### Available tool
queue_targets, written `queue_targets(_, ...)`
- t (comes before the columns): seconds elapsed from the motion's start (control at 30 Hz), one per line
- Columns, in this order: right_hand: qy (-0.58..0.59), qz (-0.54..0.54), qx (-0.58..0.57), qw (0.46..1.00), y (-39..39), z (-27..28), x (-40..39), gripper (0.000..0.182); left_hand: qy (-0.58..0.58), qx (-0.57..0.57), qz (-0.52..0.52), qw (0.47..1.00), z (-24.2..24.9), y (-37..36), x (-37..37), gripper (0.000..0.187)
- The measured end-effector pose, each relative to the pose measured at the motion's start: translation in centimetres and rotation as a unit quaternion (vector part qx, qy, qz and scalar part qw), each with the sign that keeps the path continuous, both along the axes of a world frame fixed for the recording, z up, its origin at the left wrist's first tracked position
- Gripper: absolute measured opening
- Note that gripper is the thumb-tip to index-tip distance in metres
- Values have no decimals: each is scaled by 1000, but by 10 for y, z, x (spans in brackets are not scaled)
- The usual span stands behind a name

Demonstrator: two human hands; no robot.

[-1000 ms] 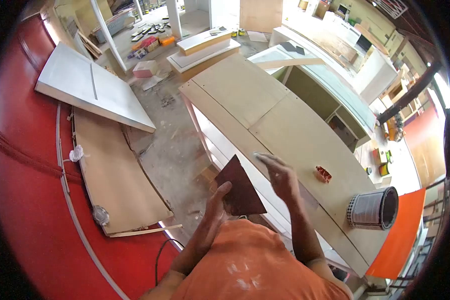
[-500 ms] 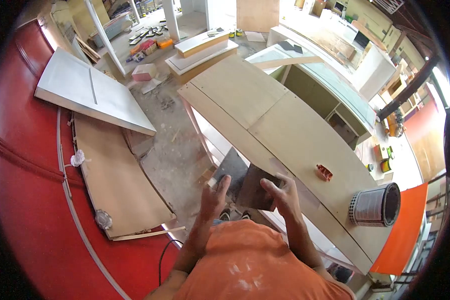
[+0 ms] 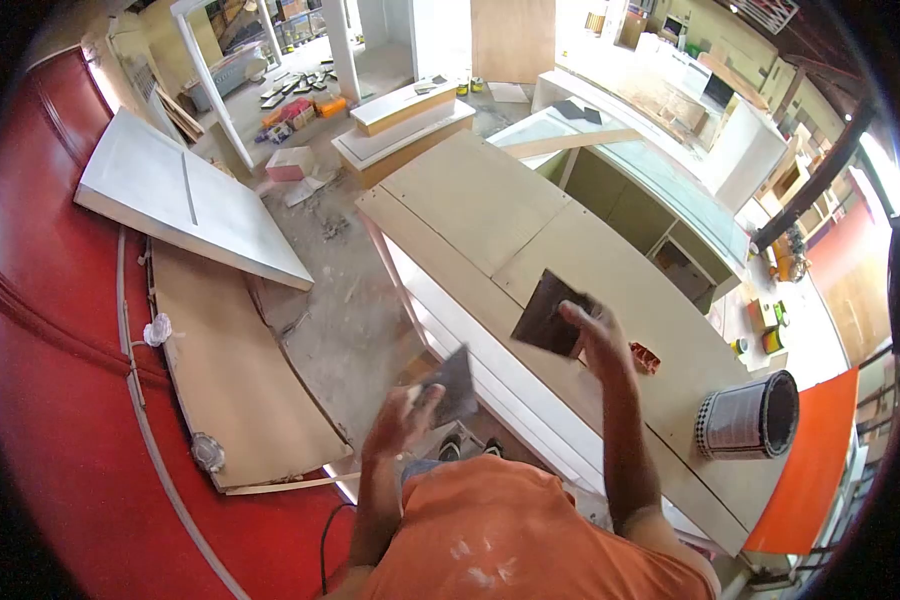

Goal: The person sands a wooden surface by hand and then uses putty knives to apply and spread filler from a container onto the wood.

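Observation:
My left hand [image 3: 395, 425] is closed on a grey flat putty scraper [image 3: 454, 388], held low beside the near long side of the pale wooden cabinet [image 3: 610, 245]. Over the top of that cabinet, my right hand [image 3: 598, 332] grips a darker, squarish putty scraper [image 3: 544, 316], thumb on its face. The two blades are apart. A crumpled red packet [image 3: 645, 357] lies on the panel just past my right wrist. Farther right on the same panel stands a smeared tin [image 3: 738, 418], its mouth facing right in this view.
On the left, a white panel [image 3: 190, 195] leans over a brown board [image 3: 245, 355] by the red wall covering [image 3: 60, 400]. A glass-topped counter [image 3: 660, 180] stands beyond the cabinet. Boxes and scraps litter the dusty floor [image 3: 345, 290]. An orange sheet [image 3: 805, 465] lies at right.
My hands have separated, where the two scrapers were close together before. My right hand moved forward over the panel with its scraper; my left drew back and slightly left with its own.

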State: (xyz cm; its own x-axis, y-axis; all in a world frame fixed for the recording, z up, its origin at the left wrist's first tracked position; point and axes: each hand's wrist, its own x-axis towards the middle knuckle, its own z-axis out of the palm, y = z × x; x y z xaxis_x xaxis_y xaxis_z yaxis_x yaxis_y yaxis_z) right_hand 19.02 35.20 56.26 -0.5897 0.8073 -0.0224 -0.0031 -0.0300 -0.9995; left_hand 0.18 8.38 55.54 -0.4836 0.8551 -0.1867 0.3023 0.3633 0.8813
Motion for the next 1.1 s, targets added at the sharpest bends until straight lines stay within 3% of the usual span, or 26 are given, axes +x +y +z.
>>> queue_targets(0.03,-23,-3,70,997,22,-4,1,42,0,1,0,1000,-1,-8,-3,40)
queue_targets(0.1,-183,53,135,972,56,20,-3,34,-48,27,133,990,-2,-20,-6,45)
queue_targets(0.17,-252,107,424,863,100,9,-16,28,-45,54,192,979,-12,-28,0,47)
queue_targets(0.2,-309,114,477,815,108,12,-24,29,-41,36,210,976,-22,-34,-1,48)
queue_targets(0.23,-308,114,477,815,115,12,-32,29,-37,20,228,973,-34,-39,-4,49)
queue_targets(0.27,-333,123,511,783,119,11,-43,29,-35,12,231,972,-58,-45,-7,50)
queue_targets(0.3,-357,133,544,748,124,9,-52,30,-35,11,233,972,-50,-44,-3,50)
queue_targets(0.5,-408,132,601,675,155,-37,-73,42,50,-121,219,967,-51,-41,16,52)
queue_targets(0.53,-407,133,602,674,157,-42,-68,42,20,-13,213,977,-49,-36,23,50)
queue_targets(0.6,-409,141,567,701,156,-47,-58,50,-11,94,207,974,-49,-33,22,48)
queue_targets(0.63,-409,145,568,700,161,-46,-55,50,-7,-33,163,986,-52,-37,16,46)
queue_targets(0.7,-410,194,574,682,172,-35,-55,54,-4,-159,118,980,-49,-37,19,43)
queue_targets(0.73,-422,222,562,675,182,-26,-61,52,-13,-49,155,987,-44,-34,27,43)
queue_targets(0.8,-429,238,558,669,188,-4,-74,51,-18,62,189,980,-46,-36,29,43)
queue_targets(0.9,-407,214,564,686,189,-8,-83,51,51,-29,162,985,-59,-38,27,45)
queue_targets(0.97,-386,225,582,679,187,-25,-81,52,-83,-22,161,983,-51,-36,29,56)
queue_targets(1.03,-393,224,567,688,187,-30,-74,53,-46,7,169,985,-52,-30,32,49)
queue_targets(1.1,-402,245,583,662,189,-27,-68,56,-7,35,171,985,-62,-32,40,43)
